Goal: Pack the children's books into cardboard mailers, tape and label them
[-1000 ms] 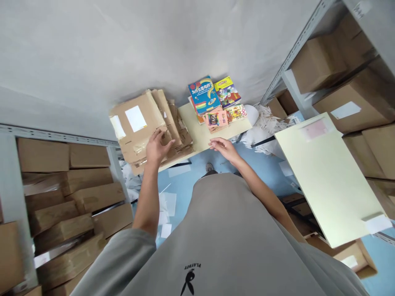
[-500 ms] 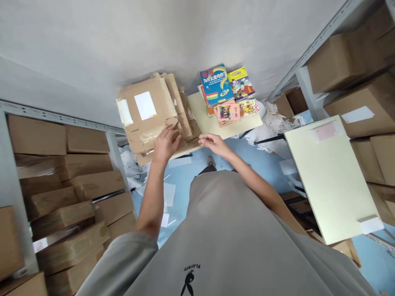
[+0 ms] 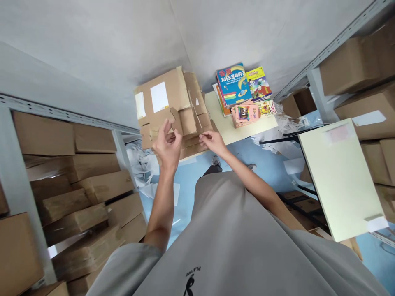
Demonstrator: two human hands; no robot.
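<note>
A stack of flattened cardboard boxes (image 3: pixel 191 88) lies on the left part of a cream table (image 3: pixel 230 133). Over the top box, which bears two white labels, is my left hand (image 3: pixel 168 146), thumb and fingers curved with a gap between them. Just beyond its fingertips a notched cardboard flap (image 3: pixel 171 118) stands out from the box. My right hand (image 3: pixel 213 143) is at the stack's near right edge, thumb and fingertips pinched together against the cardboard. Whether anything is between those fingertips is hidden.
Several books, among them a blue book (image 3: pixel 233 84) and a pink booklet (image 3: pixel 247 113), are piled on the table's right part. Shelves of cardboard boxes (image 3: pixel 103 181) flank both sides. A second cream tabletop (image 3: pixel 342 176) stands at right. Paper scraps (image 3: pixel 138 160) litter the floor.
My left hand has turned and risen off the taped box top, and a flap there now shows folded up. My right hand has come leftward to the stack's edge. The view has shifted.
</note>
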